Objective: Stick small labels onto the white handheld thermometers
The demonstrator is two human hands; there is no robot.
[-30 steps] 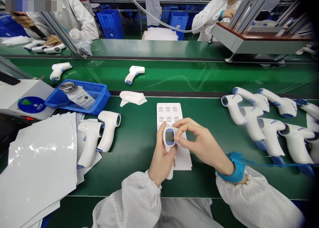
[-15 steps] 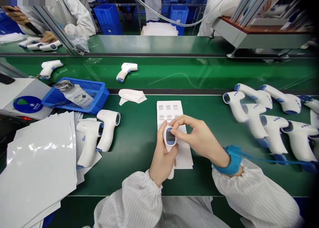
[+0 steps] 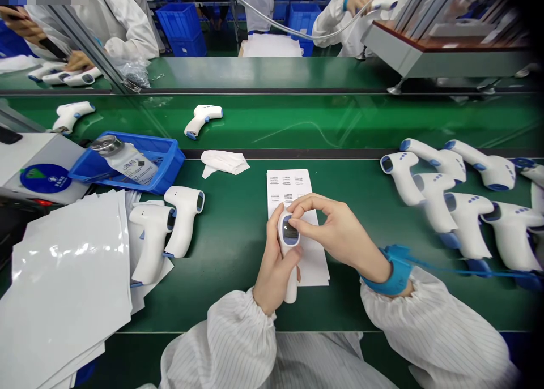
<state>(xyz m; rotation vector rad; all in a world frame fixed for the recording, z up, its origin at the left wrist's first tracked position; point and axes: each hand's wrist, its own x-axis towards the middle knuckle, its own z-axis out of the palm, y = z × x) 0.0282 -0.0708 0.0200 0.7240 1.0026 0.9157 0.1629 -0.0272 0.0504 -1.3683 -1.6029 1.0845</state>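
Observation:
A white infrared thermometer (image 3: 291,284) is gripped in my left hand (image 3: 274,267), its small dark screen (image 3: 290,230) facing up at me. My left fingers wrap round its body. Over the top edge of that screen, my right hand (image 3: 335,230) has thumb and forefinger closed in a pinch; whatever is between the tips is too small to make out. A blue strap (image 3: 393,270) circles my right wrist. Beneath both hands lies a sheet of printed labels (image 3: 289,180), partly covered by them.
Several thermometers (image 3: 471,222) lie to the right, two more (image 3: 185,222) at left beside stacked white sheets (image 3: 72,276). A blue tray (image 3: 168,168) holds a metal-topped bottle. A white cloth (image 3: 225,161) lies near the belt (image 3: 297,123). Co-workers sit across.
The two thermometers on the belt have moved left. A co-worker's hand with a thermometer has come into view at the upper right. My hands have barely moved; the screen looks darker.

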